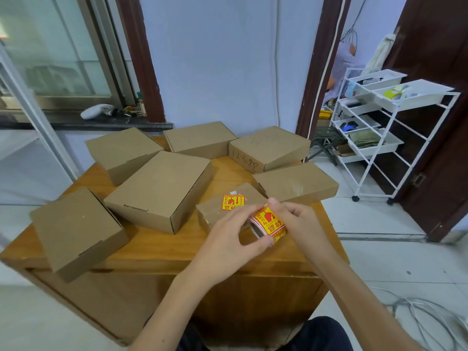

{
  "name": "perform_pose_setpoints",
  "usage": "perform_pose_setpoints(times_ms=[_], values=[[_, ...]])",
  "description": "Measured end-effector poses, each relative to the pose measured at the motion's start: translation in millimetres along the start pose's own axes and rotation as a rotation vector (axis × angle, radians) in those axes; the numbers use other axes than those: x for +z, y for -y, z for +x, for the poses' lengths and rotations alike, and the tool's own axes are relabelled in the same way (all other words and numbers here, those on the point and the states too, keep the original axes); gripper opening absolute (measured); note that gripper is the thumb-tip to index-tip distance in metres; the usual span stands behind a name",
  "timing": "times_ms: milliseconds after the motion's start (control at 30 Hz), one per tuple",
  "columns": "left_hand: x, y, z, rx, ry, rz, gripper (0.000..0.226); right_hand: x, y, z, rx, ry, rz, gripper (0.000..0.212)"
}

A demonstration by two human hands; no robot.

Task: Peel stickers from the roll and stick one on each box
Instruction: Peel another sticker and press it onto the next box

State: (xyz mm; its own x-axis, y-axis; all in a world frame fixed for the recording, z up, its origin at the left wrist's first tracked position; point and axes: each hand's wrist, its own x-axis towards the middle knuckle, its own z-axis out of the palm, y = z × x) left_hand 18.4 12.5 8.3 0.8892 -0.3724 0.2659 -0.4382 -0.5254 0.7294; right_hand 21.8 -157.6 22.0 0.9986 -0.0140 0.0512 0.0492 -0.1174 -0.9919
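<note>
Several brown cardboard boxes lie on a wooden table (157, 247). The small box (217, 211) nearest my hands carries a yellow and red sticker (233, 201) on its lid. The other boxes, such as the large middle one (162, 188) and the near left one (76, 229), show plain lids. I hold the roll of yellow and red stickers (268, 224) above the table's front right. My left hand (228, 239) grips the roll from the left and below. My right hand (296, 219) pinches its top edge with fingertips.
A white wire trolley (379, 127) with trays stands to the right on the tiled floor. Cables (425, 315) lie on the floor at lower right. A dark door (440, 122) is open behind the trolley. A window sill (96, 117) runs along the back left.
</note>
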Motion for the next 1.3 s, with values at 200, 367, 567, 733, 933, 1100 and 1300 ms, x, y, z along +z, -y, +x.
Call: perform_pose_setpoints(times_ms=[200, 367, 567, 733, 933, 1100, 1300], values=[[-1.8, 2.8, -1.9, -0.102, 0.005, -0.163, 0.049, -17.2, 2.6, -11.8, -0.040, 0.164, -0.043, 0.034], [5.2, 6.5, -0.5, -0.122, 0.011, -0.290, 0.053, -21.4, 3.0, -17.4, -0.084, 0.196, -0.101, 0.020], [8.4, 6.3, 1.0, -0.096, -0.025, -0.173, 0.062, -28.2, 1.8, -16.7, -0.116, 0.192, -0.168, 0.027], [5.5, 8.0, 2.3, 0.030, -0.097, 0.007, 0.045, -25.3, -4.0, -15.7, -0.109, 0.209, -0.156, 0.030], [4.7, 8.9, 0.9, 0.054, -0.117, 0.060, 0.038, -21.4, -7.1, -12.8, -0.105, 0.202, -0.192, 0.022], [6.2, 9.5, -1.1, 0.044, -0.147, 0.044, 0.037, -19.5, -8.6, -9.9, -0.091, 0.202, -0.232, 0.019], [2.7, 11.2, -0.1, 0.076, -0.163, 0.045, 0.020, -17.7, -8.1, -10.3, -0.076, 0.197, -0.283, 0.016]])
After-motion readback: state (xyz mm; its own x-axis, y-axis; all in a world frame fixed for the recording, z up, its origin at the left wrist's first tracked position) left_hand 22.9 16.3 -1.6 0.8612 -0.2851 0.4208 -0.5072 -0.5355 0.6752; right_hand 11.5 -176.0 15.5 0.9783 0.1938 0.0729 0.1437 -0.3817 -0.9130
